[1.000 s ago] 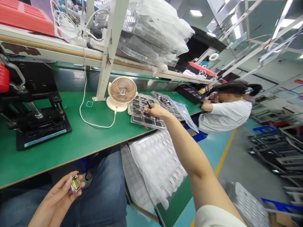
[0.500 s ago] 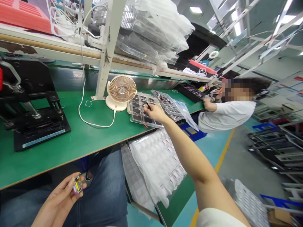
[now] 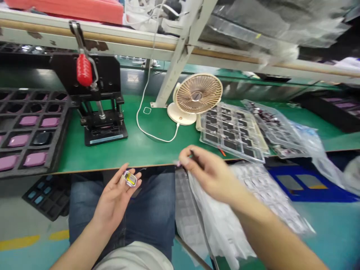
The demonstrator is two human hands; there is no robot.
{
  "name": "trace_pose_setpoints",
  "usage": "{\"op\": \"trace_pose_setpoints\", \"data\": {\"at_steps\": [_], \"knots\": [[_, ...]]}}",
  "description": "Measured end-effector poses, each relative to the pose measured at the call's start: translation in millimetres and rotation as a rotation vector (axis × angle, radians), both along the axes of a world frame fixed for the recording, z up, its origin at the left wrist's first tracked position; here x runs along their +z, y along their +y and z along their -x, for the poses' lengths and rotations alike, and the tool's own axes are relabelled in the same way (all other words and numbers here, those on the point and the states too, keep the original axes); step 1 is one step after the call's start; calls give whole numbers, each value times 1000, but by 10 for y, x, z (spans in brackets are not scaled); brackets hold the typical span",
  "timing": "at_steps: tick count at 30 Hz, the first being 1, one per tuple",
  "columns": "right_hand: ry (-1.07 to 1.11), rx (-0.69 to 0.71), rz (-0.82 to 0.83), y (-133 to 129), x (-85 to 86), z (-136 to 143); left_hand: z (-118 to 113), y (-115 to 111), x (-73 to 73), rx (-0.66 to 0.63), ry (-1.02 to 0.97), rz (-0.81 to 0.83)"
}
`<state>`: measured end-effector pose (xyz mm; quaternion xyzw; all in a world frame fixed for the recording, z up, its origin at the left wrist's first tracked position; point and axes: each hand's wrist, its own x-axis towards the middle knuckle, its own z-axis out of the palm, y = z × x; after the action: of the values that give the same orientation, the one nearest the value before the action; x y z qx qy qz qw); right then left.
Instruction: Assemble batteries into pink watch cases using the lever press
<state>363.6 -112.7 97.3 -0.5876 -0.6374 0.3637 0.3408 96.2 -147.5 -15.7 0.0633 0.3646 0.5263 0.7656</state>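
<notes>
Far left: foam tray, matte dark grey, square pockets; smooth, rounded purple cases sit in several. Next, black press on the worktop: flat plates, bare-metal shaft, glossy red grip.

Left hand: palm up at the near edge, above the denim lap, pinching the small case between thumb and fingers. Case is rounded-square, pale-rimmed, open side up, yellow strip inside. Judged good practice: grip the outer wall only, keep it level, keep skin off the yellow strip, which is probably delicate.

Centre: cream fan, round ribbed grille.

Right hand: thumb and fingers pressed together, apparently on a slim dark tool; blurred, exact kind unclear. Pale-purple bit at the fingertips; whether gripped, cannot tell. A light pinch and steady wrist likely serve best.

Right: glossy clear plastic tray, flat dark pieces in compartments; beside it, a second clear tray, contents jumbled, shiny.
</notes>
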Motion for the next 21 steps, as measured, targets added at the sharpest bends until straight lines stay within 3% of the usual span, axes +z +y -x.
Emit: {"op": "trace_pose_setpoints", "data": {"at_steps": [2, 5, 10, 15, 21], "knots": [[267, 92, 90, -151, -186, 490, -17, 6, 29, 64, 2, -59], [593, 78, 234, -263, -568, 1055, 7, -23, 58, 144, 41, -145], [845, -47, 328, -352, -1017, 1532, 97, -100, 63, 292, 199, -290], [956, -54, 379, -412, -1118, 1694, 136, -143, 16, 386, 327, -432], [901, -98, 303, -453, -1114, 1780, 113, -171, -1, 450, 439, -463]]}}
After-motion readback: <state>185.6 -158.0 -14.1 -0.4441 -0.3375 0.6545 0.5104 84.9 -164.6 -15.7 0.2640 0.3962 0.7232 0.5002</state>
